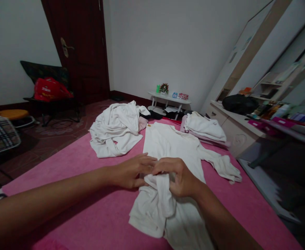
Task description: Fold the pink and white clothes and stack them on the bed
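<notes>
A white long-sleeved garment (170,142) lies spread on the pink bed cover (90,208), one sleeve reaching out to the right. Bunched cloth of the same garment sits on its near part. My right hand (182,177) is closed on this bunched cloth, its fingers bent over the top. From the left, my left hand (133,172) meets it, thumb at the cloth's edge and fingertips close to my right hand; its fingers are apart on the fabric.
A heap of white clothes (116,128) lies at the bed's far left, folded clothes (204,126) at the far right. Beyond stands a small white table (169,97). A cluttered cabinet (236,128) borders the right; a chair with a red bag (50,90) is at left.
</notes>
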Motion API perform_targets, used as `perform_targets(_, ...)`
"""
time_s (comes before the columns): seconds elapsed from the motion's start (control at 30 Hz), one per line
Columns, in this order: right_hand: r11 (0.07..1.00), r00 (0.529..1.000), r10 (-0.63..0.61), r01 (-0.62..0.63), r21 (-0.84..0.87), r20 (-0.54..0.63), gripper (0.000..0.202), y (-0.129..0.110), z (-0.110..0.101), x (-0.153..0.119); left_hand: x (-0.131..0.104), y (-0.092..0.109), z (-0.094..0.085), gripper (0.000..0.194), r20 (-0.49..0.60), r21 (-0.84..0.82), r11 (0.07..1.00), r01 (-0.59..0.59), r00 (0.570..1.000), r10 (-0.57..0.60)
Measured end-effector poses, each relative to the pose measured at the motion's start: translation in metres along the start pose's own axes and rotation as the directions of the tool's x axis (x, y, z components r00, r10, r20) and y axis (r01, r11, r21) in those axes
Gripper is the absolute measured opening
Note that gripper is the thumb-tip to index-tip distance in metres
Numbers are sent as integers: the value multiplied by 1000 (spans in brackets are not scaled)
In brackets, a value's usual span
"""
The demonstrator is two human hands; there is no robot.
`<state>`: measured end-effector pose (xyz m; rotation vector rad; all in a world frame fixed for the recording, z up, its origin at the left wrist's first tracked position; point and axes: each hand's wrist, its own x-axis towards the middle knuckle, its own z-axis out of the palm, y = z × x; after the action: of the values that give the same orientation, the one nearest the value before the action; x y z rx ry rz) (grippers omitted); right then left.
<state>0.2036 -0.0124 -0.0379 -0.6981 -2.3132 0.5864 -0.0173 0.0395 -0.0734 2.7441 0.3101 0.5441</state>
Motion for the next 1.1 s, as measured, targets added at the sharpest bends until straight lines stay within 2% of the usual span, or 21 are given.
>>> perform_targets(0.07, 997, 989, 80, -79, -14, 124, 34, -13, -7, 2, -1, 14, -2, 35, 4, -50, 999, -16, 1000, 16)
perform_targets(0.17, 984, 944, 180, -174, -50, 276, 35, -28, -15, 1, -4, 26, 0, 25, 5, -97, 995, -15, 1000, 15)
perform_targets(0.23, 975, 920, 221, -217, -49, 322, 37, -33, -16, -1, -5, 28, 3, 24, -10, -110, 994, -8, 1000, 7)
perform_targets(0.33, 968, 912, 244, -251, -19, 329, 35, -35, -14, -1, -5, 29, 6, 20, -37, -167, 986, 4, 999, -10)
perform_targets(0.4, 950, 920, 295, -311, 23, 257, 28, -33, -12, 3, -4, 29, 5, 17, -60, -257, 966, 33, 997, -50)
perform_targets(0.47, 910, 915, 397, -402, 102, 65, 15, -28, -10, 7, -3, 29, 4, 23, -80, -384, 919, 88, 988, -128)
perform_targets(0.53, 864, 853, 491, -450, 224, -178, 6, -21, -9, 11, 0, 28, 4, 36, -97, -496, 858, 132, 974, -206)
perform_targets(0.6, 839, 775, 535, -440, 321, -337, 21, -12, -7, 12, 6, 27, 8, 56, -152, -546, 827, 134, 955, -256)
perform_targets(0.63, 831, 753, 546, -433, 349, -367, 27, -8, -6, 12, 9, 26, 11, 64, -200, -549, 827, 118, 942, -268)
perform_targets(0.7, 822, 745, 558, -436, 367, -365, 30, -4, -4, 10, 15, 26, 17, 67, -293, -552, 830, 81, 913, -284)
perform_targets(0.77, 824, 767, 553, -445, 350, -326, 27, -5, -4, 9, 20, 30, 21, 58, -331, -589, 805, 70, 888, -319)
perform_targets(0.83, 827, 785, 546, -449, 338, -293, 22, -10, -7, 8, 23, 35, 20, 45, -323, -662, 740, 122, 845, -427)
perform_targets(0.9, 813, 782, 553, -434, 388, -286, 21, -15, -12, 9, 27, 38, 15, 36, -319, -742, 648, 173, 758, -568)
perform_targets(0.97, 776, 753, 584, -407, 482, -303, 35, -13, -17, 10, 32, 34, 9, 37, -306, -825, 540, 167, 672, -675)
perform_targets(1.0, 754, 729, 607, -401, 520, -316, 42, -9, -18, 10, 34, 30, 7, 41, -285, -866, 479, 147, 642, -712)
perform_targets(1.03, 731, 701, 636, -413, 542, -323, 48, -3, -17, 9, 36, 24, 6, 46, -236, -907, 399, 136, 622, -747)
perform_targets(1.1, 679, 645, 705, -493, 544, -295, 52, 13, -13, 4, 38, 12, 7, 53, -43, -966, 187, 180, 599, -800)
